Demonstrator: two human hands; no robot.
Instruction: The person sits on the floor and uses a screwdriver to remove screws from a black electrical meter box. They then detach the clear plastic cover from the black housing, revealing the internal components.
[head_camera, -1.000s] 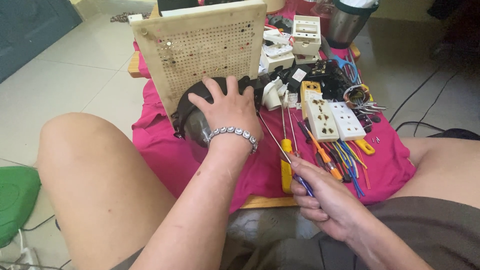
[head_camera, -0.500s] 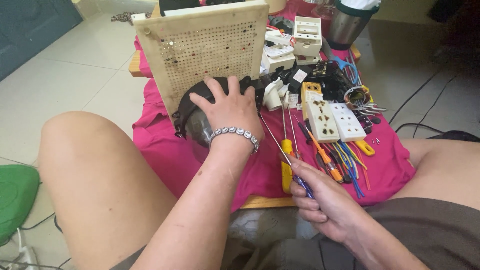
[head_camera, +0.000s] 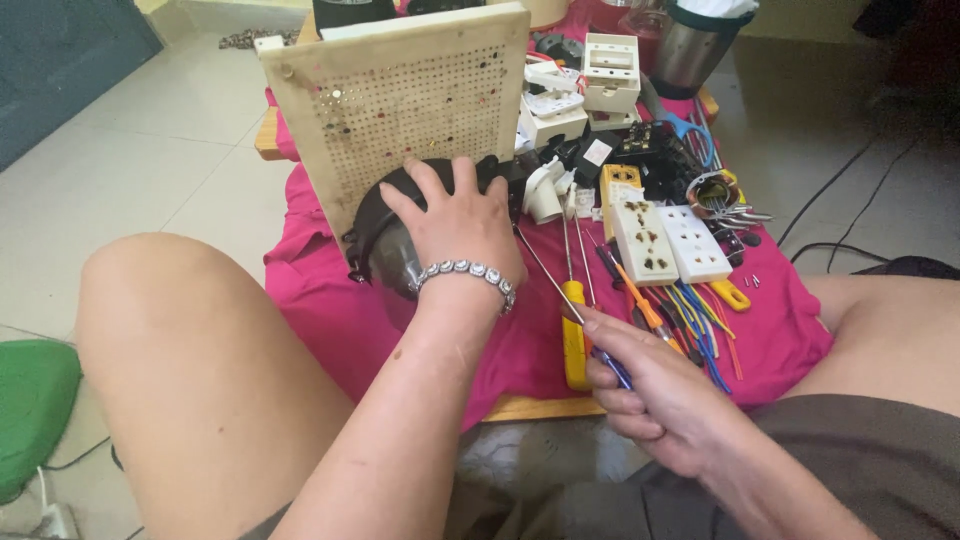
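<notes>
Two hands are at work over a pink cloth (head_camera: 330, 300). The left hand (head_camera: 460, 215) lies flat with fingers spread on a dark round thing (head_camera: 385, 225), which leans on a holed board (head_camera: 400, 110). The right hand (head_camera: 650, 390) is curled tight around a thin screwdriver (head_camera: 565, 300) near the sockets (head_camera: 665, 240)

We see a low wooden board (head_camera: 268, 146) on the pale tiled floor (head_camera: 150, 170), covered by a crumpled magenta cloth (head_camera: 330, 300). On the cloth we have a cream perforated panel (head_camera: 400, 110) standing tilted, two white multi-socket blocks (head_camera: 670, 240) side by side, a yellow-handled screwdriver (head_camera: 573, 330) beside an orange-handled one (head_camera: 640, 300), loose blue, yellow and red wires (head_camera: 700, 320), white switch boxes (head_camera: 610, 70) and a steel cup (head_camera: 692, 50) at the far edge.
</notes>
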